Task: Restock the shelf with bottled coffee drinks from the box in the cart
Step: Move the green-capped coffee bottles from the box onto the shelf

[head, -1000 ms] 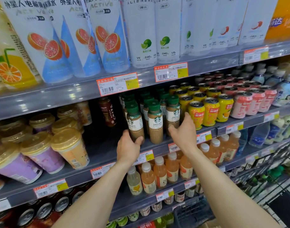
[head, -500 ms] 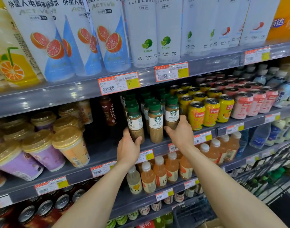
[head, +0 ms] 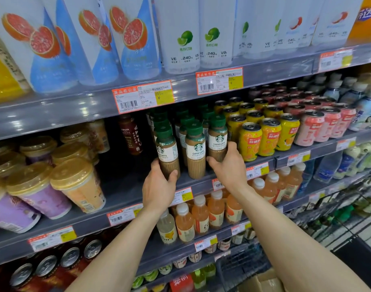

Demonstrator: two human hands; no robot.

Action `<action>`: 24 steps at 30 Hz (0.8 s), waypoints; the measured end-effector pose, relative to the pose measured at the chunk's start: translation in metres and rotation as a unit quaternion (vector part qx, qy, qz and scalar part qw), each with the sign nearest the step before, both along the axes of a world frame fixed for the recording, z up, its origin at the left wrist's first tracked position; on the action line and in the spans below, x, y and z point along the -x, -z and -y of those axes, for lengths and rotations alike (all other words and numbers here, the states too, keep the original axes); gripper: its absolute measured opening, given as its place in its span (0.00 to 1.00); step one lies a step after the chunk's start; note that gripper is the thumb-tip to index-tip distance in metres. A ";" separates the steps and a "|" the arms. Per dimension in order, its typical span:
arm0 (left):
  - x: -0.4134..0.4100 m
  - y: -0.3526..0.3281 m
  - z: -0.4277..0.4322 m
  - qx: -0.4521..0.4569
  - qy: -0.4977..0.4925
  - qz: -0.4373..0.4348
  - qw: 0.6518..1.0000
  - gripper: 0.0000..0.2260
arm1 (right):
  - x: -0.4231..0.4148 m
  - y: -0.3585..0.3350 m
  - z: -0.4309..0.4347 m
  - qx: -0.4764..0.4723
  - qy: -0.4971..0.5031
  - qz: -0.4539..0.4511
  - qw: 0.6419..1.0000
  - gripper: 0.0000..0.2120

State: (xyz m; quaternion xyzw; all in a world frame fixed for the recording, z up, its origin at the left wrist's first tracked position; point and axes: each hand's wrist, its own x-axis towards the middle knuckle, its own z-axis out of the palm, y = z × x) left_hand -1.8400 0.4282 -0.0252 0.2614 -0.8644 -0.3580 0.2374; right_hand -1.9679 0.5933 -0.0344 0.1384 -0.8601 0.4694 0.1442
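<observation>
While both hands work at the shelf (head: 121, 186), the left hand (head: 158, 191) wraps thumb and fingers round the bare lower body of the left bottle (head: 166, 150), and the right hand (head: 229, 167) curls round the base of the right bottle (head: 217, 142); a third bottle (head: 195, 152) stands between them, untouched. All three stand at the front of the green-capped row, beside the yellow cans (head: 268, 138). Full of coffee, each is probably fairly heavy, its plastic stiff and smooth. A grip low on the body, below the label, should keep it upright when slid; a cap hold might let it tip.
</observation>
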 end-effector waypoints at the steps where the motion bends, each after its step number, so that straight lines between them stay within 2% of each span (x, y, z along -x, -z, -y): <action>1: 0.000 0.001 0.000 0.003 0.000 -0.001 1.000 0.25 | 0.000 0.001 0.000 0.001 -0.001 -0.002 1.000 0.25; 9: -0.001 0.001 0.000 0.005 0.009 0.005 1.000 0.26 | -0.002 0.001 -0.001 -0.002 -0.007 0.011 1.000 0.27; 14: -0.012 -0.010 -0.002 -0.008 0.019 0.011 1.000 0.35 | -0.018 -0.007 -0.014 -0.008 -0.010 0.043 0.999 0.39; 16: -0.025 -0.011 -0.008 0.006 0.029 -0.034 0.999 0.35 | -0.029 -0.007 -0.028 -0.018 0.005 0.025 1.000 0.37; 19: -0.057 -0.002 -0.025 0.039 0.054 -0.096 0.993 0.30 | -0.049 0.001 -0.063 -0.039 0.008 0.005 0.999 0.28; 22: -0.089 0.024 -0.050 0.067 0.103 -0.088 0.988 0.26 | -0.073 0.026 -0.111 -0.102 0.012 0.031 0.994 0.20; 24: -0.109 0.040 -0.067 0.050 0.136 -0.064 0.987 0.24 | -0.091 0.049 -0.145 -0.160 0.009 0.077 0.984 0.19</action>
